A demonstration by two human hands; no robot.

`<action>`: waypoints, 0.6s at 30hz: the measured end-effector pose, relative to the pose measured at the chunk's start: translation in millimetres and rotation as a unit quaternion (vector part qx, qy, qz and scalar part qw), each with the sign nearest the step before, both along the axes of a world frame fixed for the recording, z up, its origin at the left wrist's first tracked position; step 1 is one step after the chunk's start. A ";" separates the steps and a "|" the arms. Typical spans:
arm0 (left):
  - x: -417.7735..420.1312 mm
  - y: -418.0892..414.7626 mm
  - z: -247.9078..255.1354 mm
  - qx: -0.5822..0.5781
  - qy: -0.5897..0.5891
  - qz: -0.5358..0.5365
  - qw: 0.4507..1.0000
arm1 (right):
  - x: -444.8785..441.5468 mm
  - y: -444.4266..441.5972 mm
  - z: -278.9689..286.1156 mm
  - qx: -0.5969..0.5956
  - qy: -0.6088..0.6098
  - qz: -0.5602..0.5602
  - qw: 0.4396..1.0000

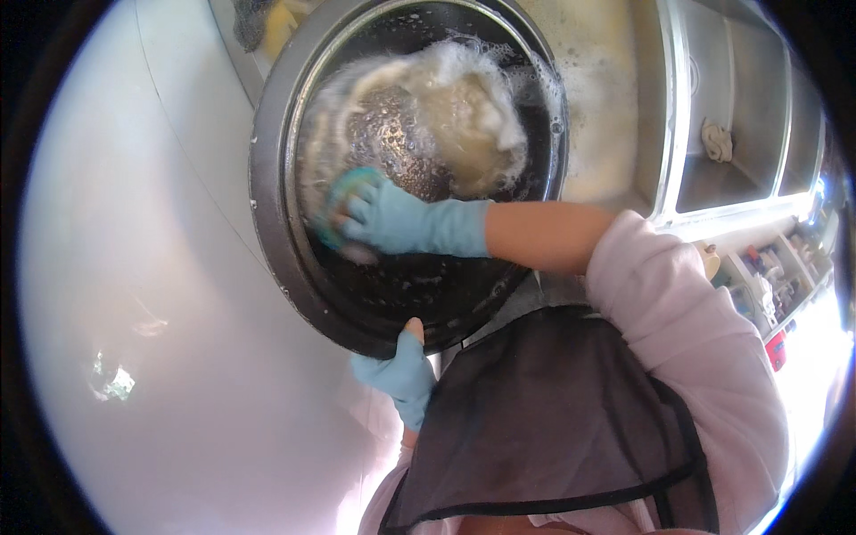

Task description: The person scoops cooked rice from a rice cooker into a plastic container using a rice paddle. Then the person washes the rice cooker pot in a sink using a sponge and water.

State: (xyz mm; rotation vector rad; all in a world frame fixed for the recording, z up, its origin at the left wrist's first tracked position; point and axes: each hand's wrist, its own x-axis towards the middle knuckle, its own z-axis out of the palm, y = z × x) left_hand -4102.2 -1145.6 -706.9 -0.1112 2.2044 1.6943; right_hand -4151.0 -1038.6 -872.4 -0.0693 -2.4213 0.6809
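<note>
A large round dark metal pan [271, 200] with a wide rim rests partly over a sink of cloudy, sudsy water. My right hand [384, 210], in a light blue glove, presses a green scouring pad [334, 200] against the inside of the pan, at its left side; the pad is blurred. Dirty water and white foam [468, 93] swirl over the pan's bottom. The near rim is gripped by my left hand [404, 364], gloved too, with its bare thumb tip on top and its fingers hidden underneath.
Sudsy water [595, 120] fills the sink basin at the right of the pan. Further right, a steel sink compartment [709, 73] has a crumpled cloth [717, 140] in it. A shelf [789, 287] holds small items. A dark scrubber [251, 23] lies behind the pan; a smooth pale surface [134, 234] curves along the left.
</note>
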 end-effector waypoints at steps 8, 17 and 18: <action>-1.1 4.8 5.1 0.009 0.028 -0.001 1.000 | -34.6 112.6 2.8 -0.208 -0.324 -0.304 0.871; 8.6 -2.5 -14.6 0.008 0.007 0.004 1.000 | -2.5 76.8 32.9 0.032 -0.343 -0.111 0.932; 10.9 1.0 -12.7 0.009 0.014 0.012 1.000 | -14.3 89.4 11.8 -0.063 -0.301 -0.243 0.920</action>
